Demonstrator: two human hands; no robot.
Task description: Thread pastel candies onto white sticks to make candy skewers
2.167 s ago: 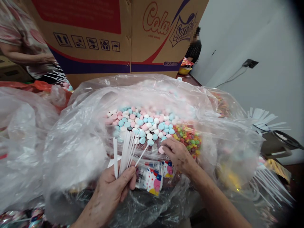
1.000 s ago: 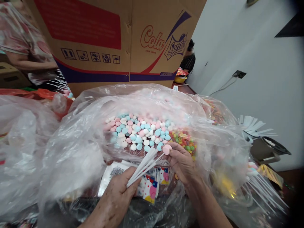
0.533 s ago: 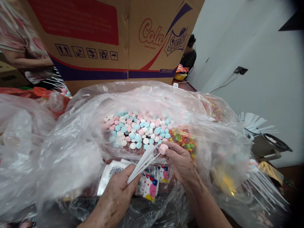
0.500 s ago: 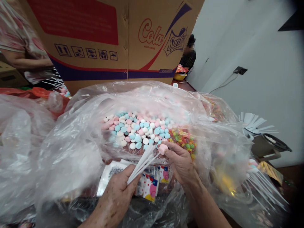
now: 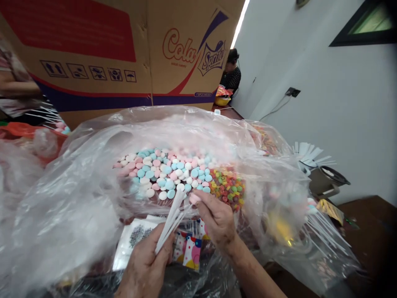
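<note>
My left hand (image 5: 149, 252) is closed around a bunch of white lollipop sticks (image 5: 170, 217), which fan upward to the right. Between the thumb and fingers of my right hand (image 5: 217, 217) is a pink marshmallow (image 5: 194, 199), close to the stick tips. One stick slants toward it; whether it enters the marshmallow I cannot tell. Beyond my hands lies a spread of pink, blue and white marshmallows (image 5: 170, 176) inside clear plastic. Small colourful ring candies (image 5: 228, 186) lie to their right. Printed packets (image 5: 190, 252) and white wrappers (image 5: 133, 236) are beneath my hands.
A large cardboard box (image 5: 108, 45) stands behind the clear plastic sheeting (image 5: 83, 198). On the right are a grey jug (image 5: 325, 182), more white sticks (image 5: 310, 153) and a bundle of sticked marshmallows (image 5: 328, 236). People are at the far left and behind the box.
The view has shifted to the right, so the surroundings appear further left. The pink marshmallow has tilted in my right hand's fingers and sits slightly apart from the main stick bunch. Both grips stay closed.
</note>
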